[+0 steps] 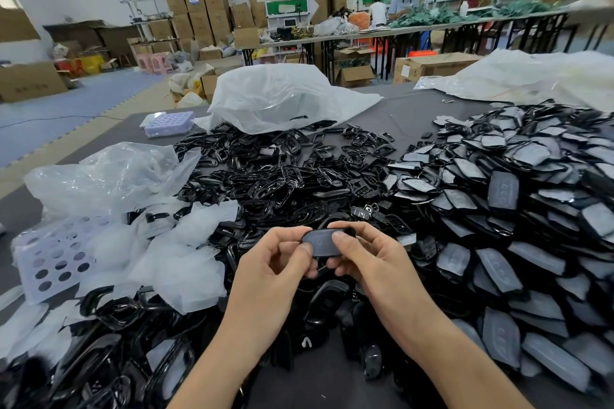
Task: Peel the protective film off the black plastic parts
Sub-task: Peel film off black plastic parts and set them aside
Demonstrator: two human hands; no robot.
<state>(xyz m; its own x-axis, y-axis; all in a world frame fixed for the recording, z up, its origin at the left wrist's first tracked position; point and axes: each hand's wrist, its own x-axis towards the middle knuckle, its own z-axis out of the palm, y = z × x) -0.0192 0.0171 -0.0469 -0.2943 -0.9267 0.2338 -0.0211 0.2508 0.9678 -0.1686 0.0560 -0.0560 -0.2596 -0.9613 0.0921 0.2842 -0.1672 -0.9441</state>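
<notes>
**Both hands pinch one filmed part above the heaps**

The left hand (275, 262) and right hand (368, 259) meet over the near middle of the table (392, 100), holding a single black plastic part (320, 245) between them. Each hand has its thumb pressed on the part's upper face and its fingers curled beneath, the left at the left end and the right at the right end. The part's face looks dull grey, like the film-covered pieces.

To the right rises a large heap of filmed parts (518, 209), grey faces up. Glossy black frames (265, 176) spread across the middle of the table and under the forearms. On the left lie loose scraps of whitish film (186, 259), partly covering a lilac perforated tray (56, 259). A crumpled clear plastic bag (275, 96) sits at the far side, with a second lilac tray (169, 123) beside it.
</notes>
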